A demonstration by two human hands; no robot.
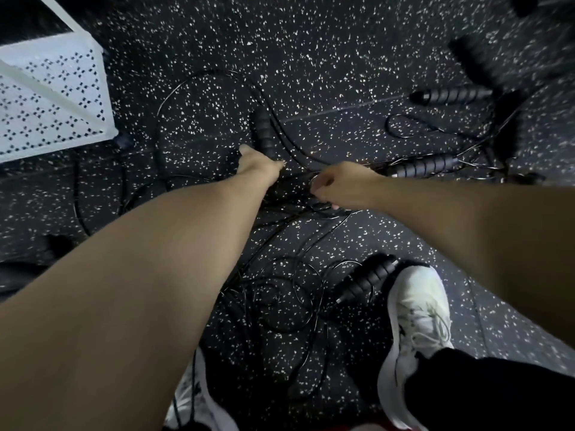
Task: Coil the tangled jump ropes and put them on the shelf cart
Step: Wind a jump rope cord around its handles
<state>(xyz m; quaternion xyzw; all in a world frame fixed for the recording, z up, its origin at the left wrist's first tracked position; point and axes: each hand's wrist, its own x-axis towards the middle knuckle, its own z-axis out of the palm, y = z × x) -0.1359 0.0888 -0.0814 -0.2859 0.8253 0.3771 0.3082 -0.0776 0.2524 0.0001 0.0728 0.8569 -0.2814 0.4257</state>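
Tangled black jump ropes (280, 293) lie on the dark speckled floor, thin cords looping in a heap. Black ribbed handles lie around: one (263, 132) just beyond my left hand, one (423, 165) right of my right hand, one (452, 95) farther right, one (365, 279) by my right shoe. My left hand (259, 164) reaches down into the cords beside the near handle; its fingers are hidden. My right hand (339, 188) has curled fingers pinching thin cords at the knot's middle. The white perforated shelf cart (49, 98) stands at upper left.
My white shoes (417, 331) stand at the bottom, cords running between and under them. A dark blurred object (476, 57) lies at upper right. The cart's caster (123, 140) sits near the cords at left.
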